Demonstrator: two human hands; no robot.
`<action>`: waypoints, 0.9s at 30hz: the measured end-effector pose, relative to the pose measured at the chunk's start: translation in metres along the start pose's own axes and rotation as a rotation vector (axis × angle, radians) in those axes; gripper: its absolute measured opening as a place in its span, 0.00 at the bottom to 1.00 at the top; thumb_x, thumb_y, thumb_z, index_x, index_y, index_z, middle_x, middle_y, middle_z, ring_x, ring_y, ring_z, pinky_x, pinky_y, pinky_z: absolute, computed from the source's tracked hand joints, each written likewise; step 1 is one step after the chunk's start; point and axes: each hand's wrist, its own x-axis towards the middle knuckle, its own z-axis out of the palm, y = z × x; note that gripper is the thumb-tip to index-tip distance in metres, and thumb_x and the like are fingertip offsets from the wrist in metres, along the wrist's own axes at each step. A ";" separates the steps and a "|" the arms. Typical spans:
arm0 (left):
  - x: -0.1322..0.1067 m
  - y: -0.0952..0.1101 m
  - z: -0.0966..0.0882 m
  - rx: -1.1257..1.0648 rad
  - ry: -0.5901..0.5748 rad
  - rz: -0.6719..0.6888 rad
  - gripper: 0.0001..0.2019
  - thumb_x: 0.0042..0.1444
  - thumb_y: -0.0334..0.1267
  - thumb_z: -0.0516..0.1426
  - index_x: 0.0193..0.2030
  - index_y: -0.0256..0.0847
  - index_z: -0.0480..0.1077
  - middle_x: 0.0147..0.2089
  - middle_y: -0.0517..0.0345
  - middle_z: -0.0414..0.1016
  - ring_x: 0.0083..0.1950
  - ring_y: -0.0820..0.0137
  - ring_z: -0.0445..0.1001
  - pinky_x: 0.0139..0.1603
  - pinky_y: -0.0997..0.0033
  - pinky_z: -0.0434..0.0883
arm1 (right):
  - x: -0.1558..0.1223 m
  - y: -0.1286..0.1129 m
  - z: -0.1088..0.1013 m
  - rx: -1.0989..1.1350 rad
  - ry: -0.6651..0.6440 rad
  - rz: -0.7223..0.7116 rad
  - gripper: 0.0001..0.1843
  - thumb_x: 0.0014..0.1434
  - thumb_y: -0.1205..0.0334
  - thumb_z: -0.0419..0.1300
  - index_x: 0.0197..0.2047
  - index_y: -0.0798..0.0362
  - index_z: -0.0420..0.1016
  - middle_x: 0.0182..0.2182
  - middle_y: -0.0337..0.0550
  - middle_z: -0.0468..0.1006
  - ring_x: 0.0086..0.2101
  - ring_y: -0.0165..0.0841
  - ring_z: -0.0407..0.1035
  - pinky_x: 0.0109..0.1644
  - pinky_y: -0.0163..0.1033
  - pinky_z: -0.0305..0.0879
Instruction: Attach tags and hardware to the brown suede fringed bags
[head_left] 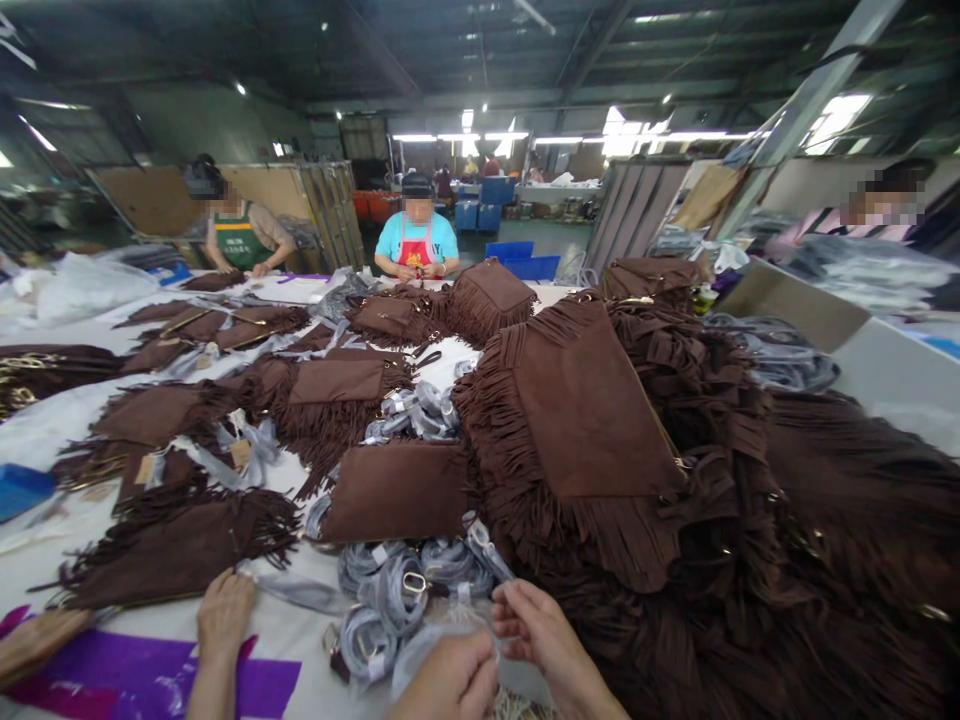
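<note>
My left hand [454,675] is closed in a fist at the bottom middle, against a clear plastic bag [420,645]; what its fingers hold is hidden. Just right of it, my right hand [544,635] has its thumb and fingers pinched at the end of a plastic-wrapped grey strap [487,550]. Beyond my hands lie several coiled straps in plastic [397,590] with metal buckles. Behind these is a flat brown pouch [397,490]. A large brown fringed bag [592,410] tops the heap on the right.
At left, a co-worker's hands [225,610] touch a fringed bag [180,545] above a purple sheet [150,675]. More brown bags [337,385] cover the white table. Across it, a person in a red apron [416,240] and one in green [240,235] work. A cardboard box [795,310] stands right.
</note>
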 end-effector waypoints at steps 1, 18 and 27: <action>-0.004 0.004 -0.014 0.000 0.018 0.022 0.16 0.64 0.48 0.53 0.52 0.43 0.70 0.54 0.49 0.73 0.53 0.63 0.73 0.54 0.54 0.72 | 0.001 0.002 -0.004 -0.051 0.021 0.021 0.34 0.40 0.31 0.69 0.32 0.56 0.76 0.26 0.41 0.77 0.25 0.28 0.71 0.23 0.28 0.63; -0.044 0.001 -0.201 -0.035 0.655 0.290 0.21 0.64 0.34 0.39 0.22 0.49 0.62 0.25 0.57 0.64 0.56 0.65 0.72 0.54 0.62 0.68 | -0.005 0.015 0.003 -0.270 -0.141 0.042 0.16 0.34 0.57 0.73 0.27 0.56 0.79 0.18 0.33 0.73 0.20 0.25 0.61 0.23 0.30 0.51; -0.037 0.011 -0.180 -0.058 0.760 0.157 0.22 0.65 0.33 0.33 0.29 0.50 0.63 0.28 0.54 0.66 0.61 0.62 0.69 0.60 0.54 0.65 | -0.006 0.011 0.017 -0.370 -0.269 -0.029 0.30 0.45 0.33 0.63 0.21 0.54 0.67 0.17 0.30 0.60 0.20 0.25 0.50 0.23 0.33 0.42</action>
